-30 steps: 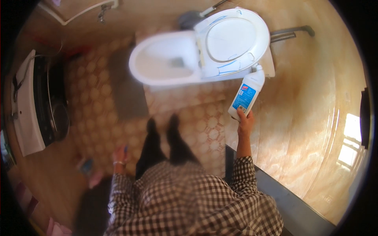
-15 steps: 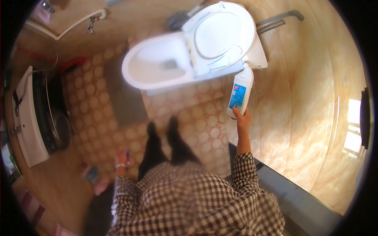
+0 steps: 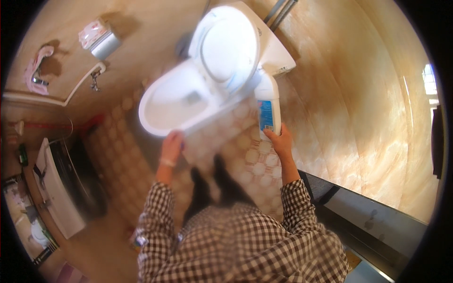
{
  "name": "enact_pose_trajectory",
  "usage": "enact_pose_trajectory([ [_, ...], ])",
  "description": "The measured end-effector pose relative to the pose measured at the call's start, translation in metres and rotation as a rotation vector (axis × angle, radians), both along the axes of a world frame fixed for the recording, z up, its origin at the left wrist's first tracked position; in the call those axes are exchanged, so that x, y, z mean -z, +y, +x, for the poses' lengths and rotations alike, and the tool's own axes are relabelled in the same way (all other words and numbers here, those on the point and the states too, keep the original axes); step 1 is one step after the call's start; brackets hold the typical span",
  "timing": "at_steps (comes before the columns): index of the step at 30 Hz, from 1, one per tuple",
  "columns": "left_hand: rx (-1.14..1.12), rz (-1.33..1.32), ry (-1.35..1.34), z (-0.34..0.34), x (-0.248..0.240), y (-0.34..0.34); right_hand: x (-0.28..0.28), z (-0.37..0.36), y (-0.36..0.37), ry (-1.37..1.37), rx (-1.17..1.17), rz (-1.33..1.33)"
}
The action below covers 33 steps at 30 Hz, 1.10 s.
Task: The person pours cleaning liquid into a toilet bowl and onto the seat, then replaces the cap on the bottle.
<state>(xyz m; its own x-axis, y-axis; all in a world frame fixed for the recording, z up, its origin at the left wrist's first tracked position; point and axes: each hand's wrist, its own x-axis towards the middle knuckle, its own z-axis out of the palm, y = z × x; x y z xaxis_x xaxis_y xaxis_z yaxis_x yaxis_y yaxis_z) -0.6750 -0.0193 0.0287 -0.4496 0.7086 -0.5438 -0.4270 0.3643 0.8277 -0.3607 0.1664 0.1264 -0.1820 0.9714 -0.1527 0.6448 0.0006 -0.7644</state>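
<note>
Left hand (image 3: 171, 145) blurred near one toilet (image 3: 229, 47), grip I can't tell, right hand (image 3: 280, 140) wrapped round one bottle (image 3: 269, 96) beside that toilet

White bottle (image 3: 270, 96), blue label, bent neck, held near base in right hand (image 3: 282, 141).

The one camera sits up on the person's head. It looks down past the shirt (image 3: 236, 240) to the hands (image 3: 281, 140), quite near, and the toilet (image 3: 226, 52) beyond.
</note>
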Motion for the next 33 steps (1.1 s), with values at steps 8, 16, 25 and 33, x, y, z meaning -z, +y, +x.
enact_pose_trajectory([
  [8,0.229,0.142,0.728,0.025,-0.112,0.223,0.024,0.003,-0.015,0.083,0.015,-0.037],
  [16,0.418,-0.080,1.095,0.031,-0.159,0.310,-0.006,-0.003,-0.012,0.055,-0.095,-0.145],
  [25,0.297,0.039,1.058,-0.003,-0.147,0.261,-0.021,0.000,-0.005,0.066,-0.091,-0.004],
  [33,0.016,0.007,0.912,-0.039,-0.121,0.157,-0.022,-0.002,-0.008,0.070,-0.111,0.058],
])
